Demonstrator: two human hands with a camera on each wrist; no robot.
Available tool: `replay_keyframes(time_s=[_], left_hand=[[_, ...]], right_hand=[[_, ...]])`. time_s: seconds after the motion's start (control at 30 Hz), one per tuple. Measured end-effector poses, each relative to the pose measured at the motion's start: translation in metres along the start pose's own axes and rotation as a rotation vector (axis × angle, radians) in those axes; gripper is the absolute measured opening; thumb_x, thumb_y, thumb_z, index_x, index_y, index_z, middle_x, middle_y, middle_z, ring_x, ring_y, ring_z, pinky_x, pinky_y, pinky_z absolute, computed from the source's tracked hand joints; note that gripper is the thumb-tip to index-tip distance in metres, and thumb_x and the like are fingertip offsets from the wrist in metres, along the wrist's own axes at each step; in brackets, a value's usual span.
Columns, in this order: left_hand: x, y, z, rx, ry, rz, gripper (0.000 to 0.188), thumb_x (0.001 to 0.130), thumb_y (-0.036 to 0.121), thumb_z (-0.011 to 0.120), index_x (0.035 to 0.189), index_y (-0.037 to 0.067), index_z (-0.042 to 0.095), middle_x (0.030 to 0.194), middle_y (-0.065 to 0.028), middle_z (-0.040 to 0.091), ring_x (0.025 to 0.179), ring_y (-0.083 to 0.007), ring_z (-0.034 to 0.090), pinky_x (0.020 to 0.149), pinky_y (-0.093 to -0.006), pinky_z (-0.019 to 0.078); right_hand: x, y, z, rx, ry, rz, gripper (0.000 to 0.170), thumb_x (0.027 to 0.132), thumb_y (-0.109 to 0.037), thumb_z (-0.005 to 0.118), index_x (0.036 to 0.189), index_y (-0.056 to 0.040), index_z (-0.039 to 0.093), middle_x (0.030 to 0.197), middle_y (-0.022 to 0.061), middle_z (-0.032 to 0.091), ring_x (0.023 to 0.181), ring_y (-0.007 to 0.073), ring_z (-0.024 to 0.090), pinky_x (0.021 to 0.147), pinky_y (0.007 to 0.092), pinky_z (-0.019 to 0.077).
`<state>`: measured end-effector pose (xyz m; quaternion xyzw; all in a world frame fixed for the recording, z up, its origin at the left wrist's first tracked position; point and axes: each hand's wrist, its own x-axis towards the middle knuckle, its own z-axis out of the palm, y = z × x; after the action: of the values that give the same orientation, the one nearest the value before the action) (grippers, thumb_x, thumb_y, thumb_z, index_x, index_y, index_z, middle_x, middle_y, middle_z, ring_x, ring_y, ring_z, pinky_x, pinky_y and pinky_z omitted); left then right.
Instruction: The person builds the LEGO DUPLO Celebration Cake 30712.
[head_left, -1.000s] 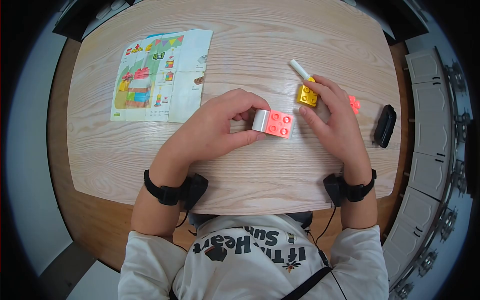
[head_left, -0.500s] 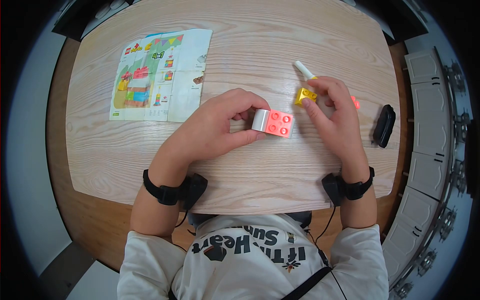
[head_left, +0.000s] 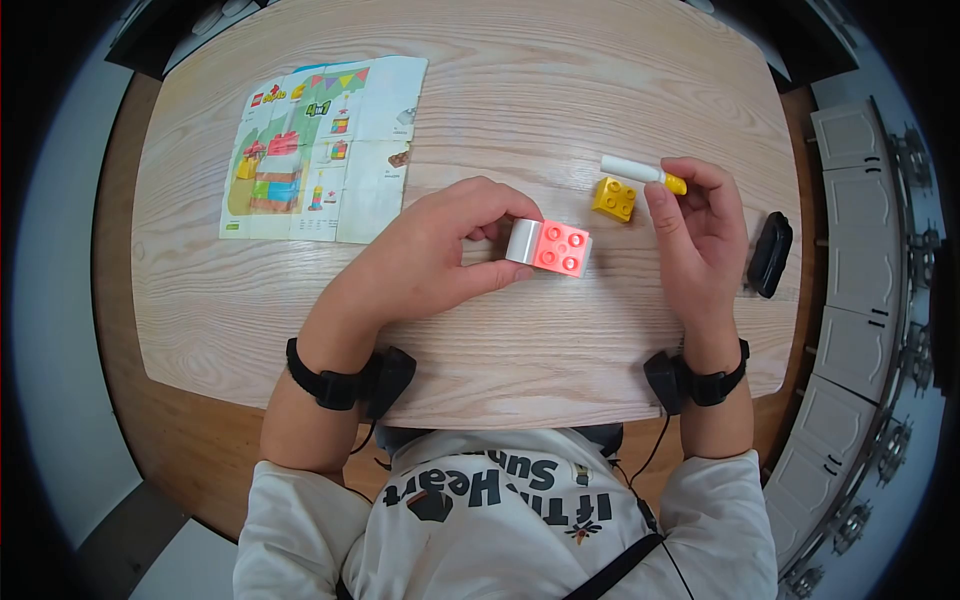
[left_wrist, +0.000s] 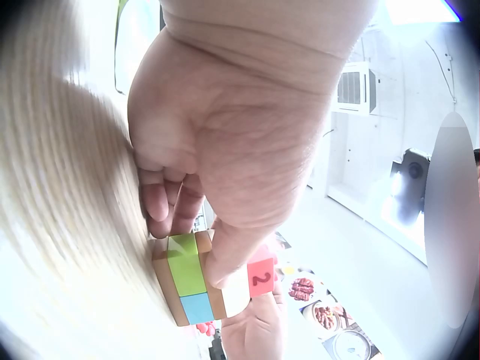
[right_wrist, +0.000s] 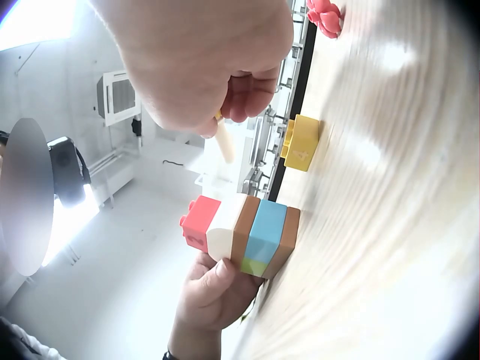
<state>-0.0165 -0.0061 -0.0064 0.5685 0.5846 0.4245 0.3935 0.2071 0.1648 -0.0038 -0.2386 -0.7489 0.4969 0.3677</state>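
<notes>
In right hand, white stick, yellow end between thumb and fingers

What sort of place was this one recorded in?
Probably a kitchen or dining area: white cabinets with dark handles line one side, and what look like food pictures show beyond the wood-grain table.

Head view: from above, looks down over table; L & R wrist views: low, v. close, turned sideways; both share block stack.
</notes>
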Motion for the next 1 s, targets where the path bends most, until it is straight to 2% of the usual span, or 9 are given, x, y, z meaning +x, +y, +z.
replay_keyframes(time_s=[0.4, 1.0], left_hand=[[0.0001, 0.0024, -0.0004, 0.008, -0.007, -0.016, 0.043, 0.084, 0.005, 0.078, 0.125, 0.008, 0.068, 0.113, -0.0034, 0.067, 0.097, -0.0166, 0.063, 0.089, -0.0315, 0.0507], [-0.0004, 0.0025, 0.0005, -0.001, -0.005, -0.016, 0.042, 0.084, 0.005, 0.079, 0.125, 0.008, 0.067, 0.112, -0.0036, 0.067, 0.098, -0.0171, 0.062, 0.089, -0.0318, 0.0502]], right_hand=[[-0.0009, 0.0021, -0.0009, -0.045, -0.059, -0.019, 0.027, 0.097, -0.003, 0.077, 0.121, -0.0005, 0.064, 0.106, 0.004, 0.063, 0.089, 0.0108, 0.061, 0.082, 0.0249, 0.0521], [-0.0012, -0.0008, 0.0004, -0.068, -0.09, -0.039, 0.024, 0.095, -0.003, 0.079, 0.116, -0.0017, 0.066, 0.102, 0.0036, 0.067, 0.088, 0.01, 0.061, 0.079, 0.0248, 0.0516]])
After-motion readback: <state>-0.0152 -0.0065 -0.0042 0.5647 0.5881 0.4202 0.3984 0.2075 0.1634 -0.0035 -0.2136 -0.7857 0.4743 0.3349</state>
